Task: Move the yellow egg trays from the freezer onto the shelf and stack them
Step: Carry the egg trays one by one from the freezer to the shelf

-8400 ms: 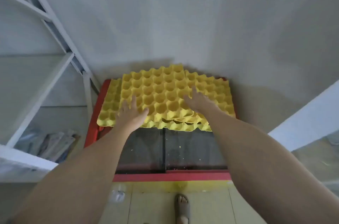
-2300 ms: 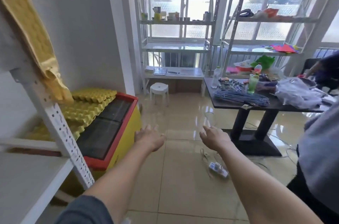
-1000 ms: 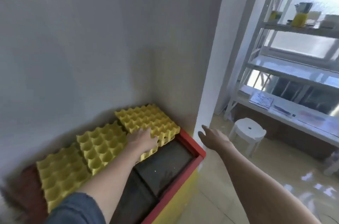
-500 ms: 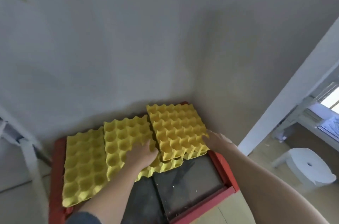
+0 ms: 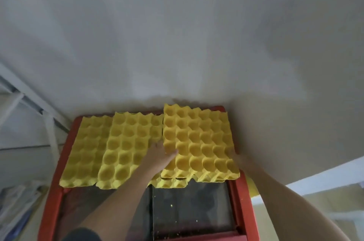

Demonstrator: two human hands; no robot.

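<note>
Three yellow egg trays lie side by side on the red-rimmed freezer (image 5: pixel 50 201) against the wall. The right tray (image 5: pixel 201 142) overlaps the middle tray (image 5: pixel 126 146); the left tray (image 5: pixel 86 150) sits partly under the middle one. Another yellow tray edge (image 5: pixel 169 182) shows below the right tray. My left hand (image 5: pixel 159 157) grips the right tray's left edge, thumb on top and fingers beneath it. My right hand (image 5: pixel 239 159) holds that tray's right edge, mostly hidden behind it.
The freezer's dark glass lid (image 5: pixel 189 211) fills the near half. A white metal shelf frame (image 5: pixel 49 128) stands at the left, with papers (image 5: pixel 17 201) on its lower level. Grey walls close the back and right. Tiled floor (image 5: pixel 295 205) shows at the right.
The view has swung down over the freezer. Both hands have closed on the right tray's two side edges; half a second ago they were just arriving there.
</note>
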